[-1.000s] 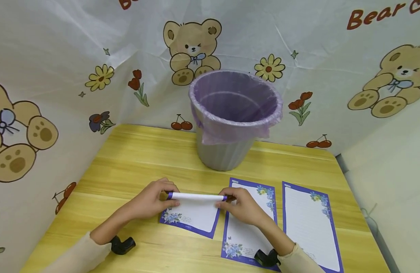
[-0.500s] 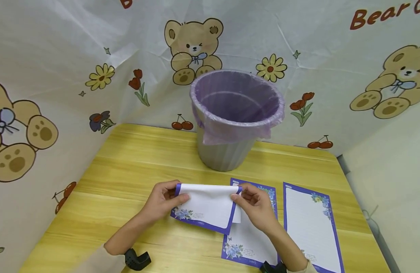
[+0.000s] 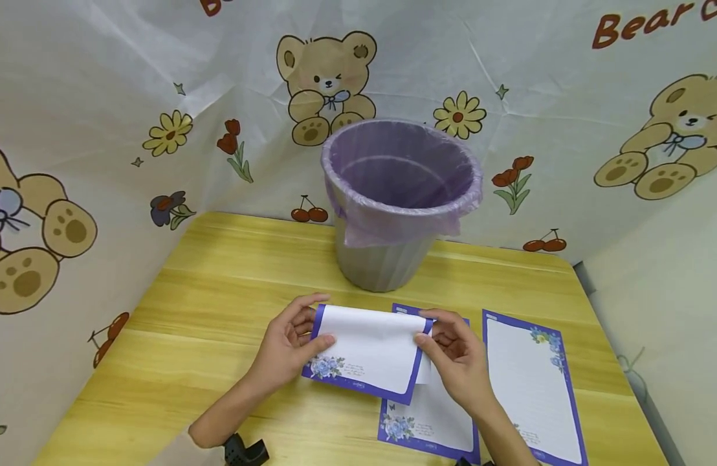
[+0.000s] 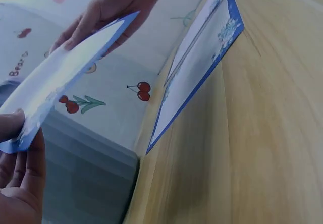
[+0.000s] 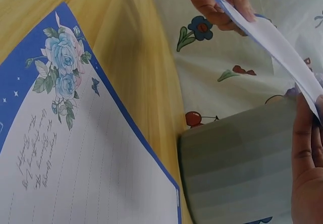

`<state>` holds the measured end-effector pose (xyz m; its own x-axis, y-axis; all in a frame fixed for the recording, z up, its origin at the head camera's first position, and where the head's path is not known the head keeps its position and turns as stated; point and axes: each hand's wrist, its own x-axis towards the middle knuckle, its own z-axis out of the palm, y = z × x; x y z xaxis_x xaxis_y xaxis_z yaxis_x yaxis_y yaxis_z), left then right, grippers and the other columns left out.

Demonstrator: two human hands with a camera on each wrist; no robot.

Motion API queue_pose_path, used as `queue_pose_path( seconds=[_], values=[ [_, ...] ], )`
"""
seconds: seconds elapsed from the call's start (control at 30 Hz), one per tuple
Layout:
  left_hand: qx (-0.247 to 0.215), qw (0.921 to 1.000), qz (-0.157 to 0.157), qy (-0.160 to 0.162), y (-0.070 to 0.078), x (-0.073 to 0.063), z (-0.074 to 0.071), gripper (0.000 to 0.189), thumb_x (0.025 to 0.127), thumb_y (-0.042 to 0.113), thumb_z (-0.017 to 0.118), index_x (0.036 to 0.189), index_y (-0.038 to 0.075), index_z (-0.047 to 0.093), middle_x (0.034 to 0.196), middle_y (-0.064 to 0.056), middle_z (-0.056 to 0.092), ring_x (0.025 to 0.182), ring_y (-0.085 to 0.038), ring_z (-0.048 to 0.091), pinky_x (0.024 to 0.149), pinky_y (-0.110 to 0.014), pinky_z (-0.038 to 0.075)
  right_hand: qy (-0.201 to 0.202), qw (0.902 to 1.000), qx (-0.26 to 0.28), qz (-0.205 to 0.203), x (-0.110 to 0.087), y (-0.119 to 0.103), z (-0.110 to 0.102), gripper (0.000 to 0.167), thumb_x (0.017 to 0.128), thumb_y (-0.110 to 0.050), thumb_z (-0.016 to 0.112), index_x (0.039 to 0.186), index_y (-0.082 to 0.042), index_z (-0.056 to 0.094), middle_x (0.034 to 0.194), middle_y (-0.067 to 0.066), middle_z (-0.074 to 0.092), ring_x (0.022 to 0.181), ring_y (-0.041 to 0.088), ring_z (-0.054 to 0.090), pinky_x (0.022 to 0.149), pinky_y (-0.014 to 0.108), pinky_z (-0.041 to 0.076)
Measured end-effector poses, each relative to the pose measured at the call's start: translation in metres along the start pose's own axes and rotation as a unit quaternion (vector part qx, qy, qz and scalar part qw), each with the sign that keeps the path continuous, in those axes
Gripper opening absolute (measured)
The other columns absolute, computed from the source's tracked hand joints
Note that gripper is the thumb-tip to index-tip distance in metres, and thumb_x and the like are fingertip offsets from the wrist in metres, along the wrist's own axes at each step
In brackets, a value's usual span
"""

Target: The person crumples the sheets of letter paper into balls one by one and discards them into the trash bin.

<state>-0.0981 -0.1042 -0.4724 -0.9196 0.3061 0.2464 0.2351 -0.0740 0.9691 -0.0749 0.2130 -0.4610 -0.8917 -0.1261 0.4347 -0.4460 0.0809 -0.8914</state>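
Between my two hands, raised off the table, is a sheet of letter paper (image 3: 364,353) with a purple-blue border and a blue flower print, its far part folded back. My left hand (image 3: 291,340) pinches its left edge, thumb on the front and fingers behind. The right hand (image 3: 457,356) pinches the right edge the same way. In the left wrist view the paper (image 4: 60,80) bends in a curve from hand to hand. A second flowered sheet (image 3: 431,414) lies on the table beneath my right hand, partly covered by the held paper. A third sheet (image 3: 530,382) lies to its right.
A grey trash bin (image 3: 382,262) lined with a purple bag (image 3: 393,226) stands at the back of the wooden table (image 3: 219,278). Behind it hangs a bear-print cloth (image 3: 242,58). Small black devices, such as one (image 3: 246,451) on the left, sit at my wrists.
Both hands have moved right with the paper and raised it. The narrow roll at its top edge has loosened into a broader fold. The two sheets on the table and the bin stay put.
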Motion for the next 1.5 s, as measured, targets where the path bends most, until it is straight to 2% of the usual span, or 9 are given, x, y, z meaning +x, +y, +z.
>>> queue_pose_path(
  seconds=[0.13, 0.3, 0.4, 0.57, 0.73, 0.9, 1.13, 1.3, 1.5],
  values=[
    [0.011, 0.9990, 0.041, -0.013, 0.005, 0.000, 0.002, 0.060, 0.097, -0.004, 0.075, 0.153, 0.010, 0.056, 0.122, -0.016, 0.073, 0.104, -0.015, 0.077, 0.084, -0.033, 0.069, 0.010, 0.9999, 0.000, -0.009, -0.001, -0.001, -0.002, 0.037, 0.094, 0.022, 0.065, 0.130, 0.012, 0.063, 0.096, -0.002, 0.072, 0.080, 0.009, 0.073, 0.064, 0.017, 0.060],
    [0.007, 0.9977, 0.067, 0.009, 0.008, 0.001, 0.007, 0.037, 0.098, -0.007, 0.073, 0.132, 0.004, 0.069, 0.119, -0.002, 0.074, 0.103, -0.012, 0.076, 0.082, -0.030, 0.068, 0.016, 0.9994, 0.014, -0.027, -0.002, 0.000, -0.003, 0.033, 0.092, 0.024, 0.066, 0.121, 0.009, 0.070, 0.105, -0.003, 0.076, 0.083, 0.007, 0.074, 0.067, 0.015, 0.060],
    [0.008, 0.9958, 0.088, 0.025, 0.008, 0.003, 0.010, 0.025, 0.096, -0.010, 0.072, 0.119, 0.002, 0.073, 0.114, 0.002, 0.076, 0.098, -0.010, 0.076, 0.080, -0.027, 0.068, 0.016, 0.9980, 0.037, -0.050, 0.000, 0.001, -0.004, 0.031, 0.089, 0.027, 0.067, 0.113, 0.009, 0.074, 0.109, -0.001, 0.078, 0.089, 0.008, 0.078, 0.073, 0.016, 0.063],
    [0.021, 0.9929, 0.106, 0.050, 0.008, 0.005, 0.011, 0.017, 0.094, -0.011, 0.074, 0.106, 0.001, 0.078, 0.100, -0.007, 0.079, 0.088, -0.007, 0.076, 0.072, -0.024, 0.065, 0.012, 0.9961, 0.061, -0.062, 0.002, -0.001, -0.005, 0.030, 0.087, 0.029, 0.067, 0.107, 0.008, 0.076, 0.108, 0.000, 0.080, 0.093, 0.011, 0.079, 0.077, 0.017, 0.064],
    [0.039, 0.9903, 0.116, 0.066, 0.010, 0.009, 0.013, 0.016, 0.093, -0.011, 0.076, 0.103, 0.002, 0.080, 0.096, -0.017, 0.080, 0.084, -0.008, 0.076, 0.070, -0.023, 0.065, 0.014, 0.9964, 0.063, -0.054, 0.002, -0.003, -0.004, 0.027, 0.088, 0.029, 0.066, 0.105, 0.010, 0.075, 0.108, 0.001, 0.081, 0.092, 0.011, 0.079, 0.077, 0.017, 0.064],
    [0.064, 0.9872, 0.129, 0.068, 0.012, 0.013, 0.016, 0.014, 0.095, -0.008, 0.076, 0.103, 0.003, 0.081, 0.095, -0.018, 0.080, 0.084, -0.010, 0.076, 0.074, -0.025, 0.066, 0.039, 0.9975, 0.045, -0.037, 0.002, -0.006, -0.003, 0.025, 0.088, 0.027, 0.067, 0.103, 0.009, 0.076, 0.106, 0.000, 0.082, 0.091, 0.010, 0.079, 0.076, 0.017, 0.064],
    [0.085, 0.9842, 0.142, 0.061, 0.010, 0.014, 0.012, 0.017, 0.095, -0.008, 0.075, 0.102, 0.006, 0.081, 0.093, -0.014, 0.080, 0.081, -0.011, 0.073, 0.075, -0.025, 0.066, 0.043, 0.9982, 0.030, -0.030, 0.002, -0.008, 0.004, 0.023, 0.089, 0.025, 0.069, 0.102, 0.007, 0.076, 0.104, 0.000, 0.082, 0.088, 0.009, 0.078, 0.074, 0.016, 0.063],
    [0.092, 0.9816, 0.158, 0.054, 0.008, 0.015, 0.012, 0.020, 0.094, -0.010, 0.075, 0.103, 0.008, 0.080, 0.095, -0.013, 0.081, 0.080, -0.011, 0.072, 0.074, -0.025, 0.066, 0.030, 0.9970, 0.028, -0.065, 0.005, -0.009, 0.014, 0.028, 0.088, 0.027, 0.067, 0.102, 0.005, 0.076, 0.101, 0.002, 0.081, 0.083, 0.008, 0.076, 0.067, 0.016, 0.061],
    [0.114, 0.9757, 0.176, 0.064, 0.005, 0.021, 0.020, 0.018, 0.095, -0.009, 0.075, 0.106, 0.004, 0.080, 0.096, -0.016, 0.082, 0.080, -0.012, 0.074, 0.074, -0.026, 0.067, 0.015, 0.9903, 0.020, -0.137, 0.014, -0.018, 0.033, 0.032, 0.085, 0.032, 0.064, 0.101, 0.007, 0.074, 0.097, 0.012, 0.080, 0.084, 0.009, 0.078, 0.071, 0.020, 0.065]
  ],
)
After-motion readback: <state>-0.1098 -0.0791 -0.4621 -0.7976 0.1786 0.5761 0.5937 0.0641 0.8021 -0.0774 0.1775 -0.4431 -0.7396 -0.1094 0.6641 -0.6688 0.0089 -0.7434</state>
